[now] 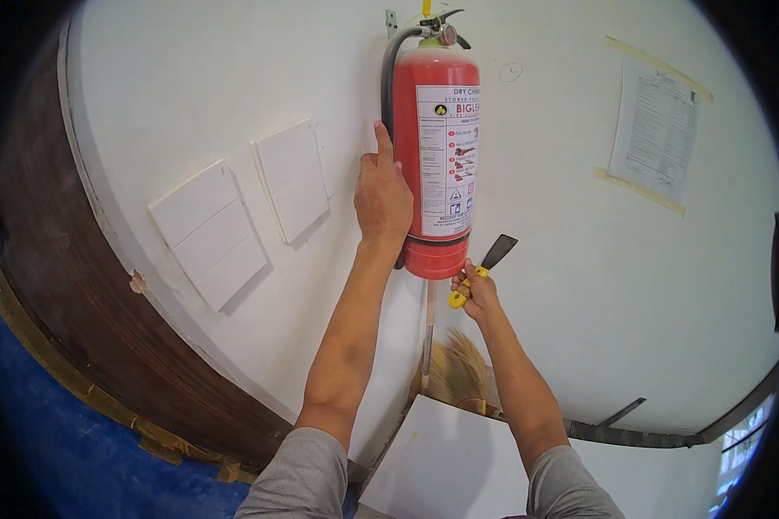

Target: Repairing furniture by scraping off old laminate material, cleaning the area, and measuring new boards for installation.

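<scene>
A red fire extinguisher [441,69] with a white label and black hose [389,86] hangs upright on the white wall by a metal bracket [390,23]. My left hand [383,186] grips its left side over the hose, index finger pointing up and the other fingers partly hidden. My right hand [474,292] is closed on the yellow handle of a putty knife [498,252], its dark blade angled up to the right, and the fingertips are at the extinguisher's bottom edge.
Two white switch plates or panels [287,177] are on the left wall, beside dark wooden trim [78,251]. A taped paper [653,130] is at right. Below are a straw broom [459,372], a white board [446,458] and a blue surface [61,424] at lower left.
</scene>
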